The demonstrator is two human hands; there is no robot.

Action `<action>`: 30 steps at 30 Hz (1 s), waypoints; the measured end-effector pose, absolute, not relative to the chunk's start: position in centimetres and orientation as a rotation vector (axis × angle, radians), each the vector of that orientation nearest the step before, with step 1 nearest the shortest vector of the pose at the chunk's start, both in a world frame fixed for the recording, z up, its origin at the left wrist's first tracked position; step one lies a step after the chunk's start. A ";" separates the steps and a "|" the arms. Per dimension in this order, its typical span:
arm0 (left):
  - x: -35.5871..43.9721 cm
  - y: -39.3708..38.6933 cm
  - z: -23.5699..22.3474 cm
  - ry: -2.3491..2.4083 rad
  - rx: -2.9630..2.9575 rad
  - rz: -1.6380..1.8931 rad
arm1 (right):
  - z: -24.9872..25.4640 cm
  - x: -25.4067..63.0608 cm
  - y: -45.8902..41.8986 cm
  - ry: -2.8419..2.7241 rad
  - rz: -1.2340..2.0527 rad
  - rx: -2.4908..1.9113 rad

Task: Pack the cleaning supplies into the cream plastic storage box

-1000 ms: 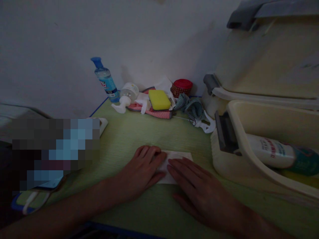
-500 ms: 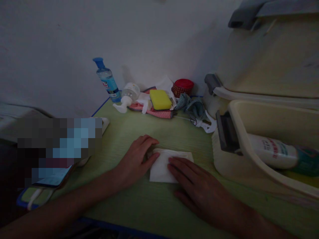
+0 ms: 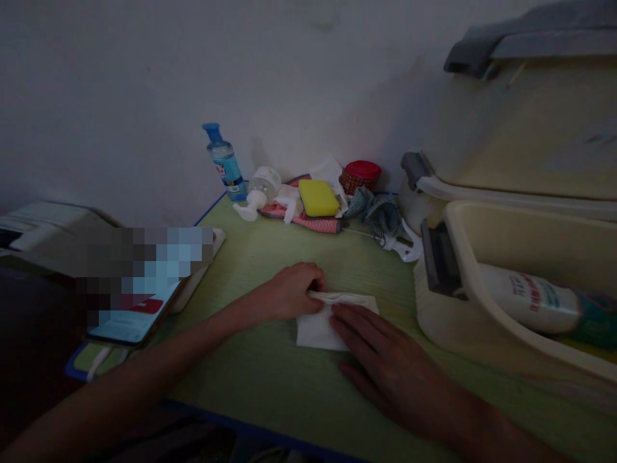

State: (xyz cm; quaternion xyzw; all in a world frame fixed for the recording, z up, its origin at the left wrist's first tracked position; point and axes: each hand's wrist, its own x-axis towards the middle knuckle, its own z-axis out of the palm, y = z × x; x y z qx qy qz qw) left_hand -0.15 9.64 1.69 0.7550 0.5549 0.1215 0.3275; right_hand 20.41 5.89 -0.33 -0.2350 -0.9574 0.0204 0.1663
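Observation:
A folded white paper tissue [image 3: 315,335] lies on the green tabletop [image 3: 250,379], its far edge showing several layers. At the tissue's far left corner, my left hand [image 3: 293,290] has its fingers curled, pinching the layered edge between thumb and forefinger. Flat across the tissue's right side rests my right hand [image 3: 385,360], fingers stretched out and pressing it down. The palm hides part of the tissue's near right corner.
Along the wall stand a blue bottle [image 3: 226,164], a clear pump bottle [image 3: 264,185], a yellow sponge [image 3: 318,197] on cloths, and a red-lidded round container [image 3: 360,177]. An open cream bin [image 3: 448,321] holding a white-and-green bottle [image 3: 530,296] is at right. A phone [image 3: 139,315] leans at left.
My left hand has moved in to the right, its fingers closing on the tissue's far edge. My right hand stays on the tissue. The view has shifted slightly left.

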 end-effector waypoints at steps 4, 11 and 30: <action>0.2 9.7 2.0 1.405 1.834 0.389 | -0.2 20.6 5.9 -2.737 0.017 -0.638; -0.6 8.2 2.5 1.436 1.357 0.602 | 0.3 20.9 6.0 -2.655 -0.035 -0.559; 2.7 3.2 3.2 1.219 0.619 1.099 | 1.7 21.5 6.6 -2.404 -0.227 -0.452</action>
